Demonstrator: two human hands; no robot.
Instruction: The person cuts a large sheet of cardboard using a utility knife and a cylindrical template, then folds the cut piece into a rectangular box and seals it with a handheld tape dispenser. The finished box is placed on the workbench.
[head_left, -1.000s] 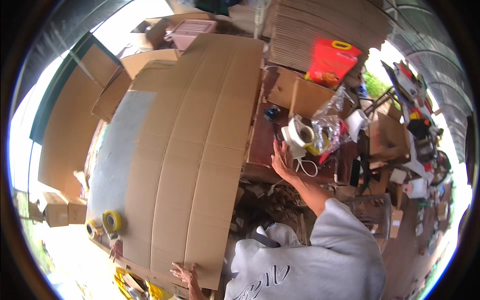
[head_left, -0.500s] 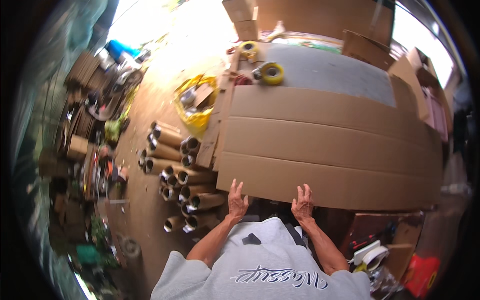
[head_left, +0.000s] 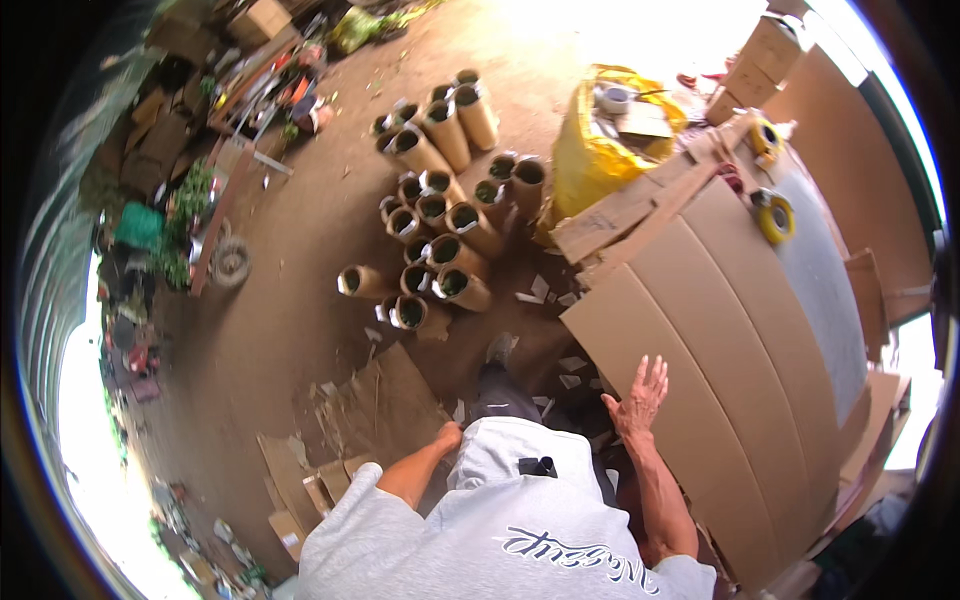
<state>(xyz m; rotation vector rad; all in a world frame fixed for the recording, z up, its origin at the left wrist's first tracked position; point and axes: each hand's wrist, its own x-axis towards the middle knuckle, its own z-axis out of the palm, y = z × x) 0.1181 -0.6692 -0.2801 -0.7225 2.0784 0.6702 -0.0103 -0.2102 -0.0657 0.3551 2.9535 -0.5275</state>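
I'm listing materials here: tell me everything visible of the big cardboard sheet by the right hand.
The cardboard sheet is a broad, plain brown panel, apparently corrugated board, with lengthwise creases marking long strips. It appears flat and unfolded, lying on the grey-surfaced table, whose grey shows beyond the sheet's far edge. The open right hand overlaps its near edge in the picture; whether they touch is unclear.

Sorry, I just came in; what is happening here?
A person's right hand is open at the edge of a cardboard sheet; contact is unclear. The left hand is low beside the grey shirt, its grip hard to see. Yellow tape rolls sit at the grey tabletop's end, and brown tubes stand on the floor.
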